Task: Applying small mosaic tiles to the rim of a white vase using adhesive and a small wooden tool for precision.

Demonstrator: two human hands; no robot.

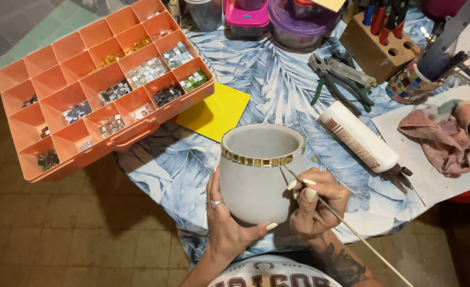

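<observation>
A grey round pot (pixel 253 178) stands at the table's near edge, with a row of small gold mosaic tiles (pixel 256 161) around its rim. My left hand (pixel 225 218) cups the pot's left side and base, thumb under the front. My right hand (pixel 315 201) pinches a thin wooden stick (pixel 352 228) like a pen. The stick's tip touches the pot just under the gold tiles on the right.
An orange compartment box (pixel 99 85) of mosaic tiles juts off the table's left. A yellow square sheet (pixel 213 111), white glue tube (pixel 358 136), pliers (pixel 336 79), pink rag (pixel 450 135), wooden tool block (pixel 375 48) and lidded tubs (pixel 298 21) lie around.
</observation>
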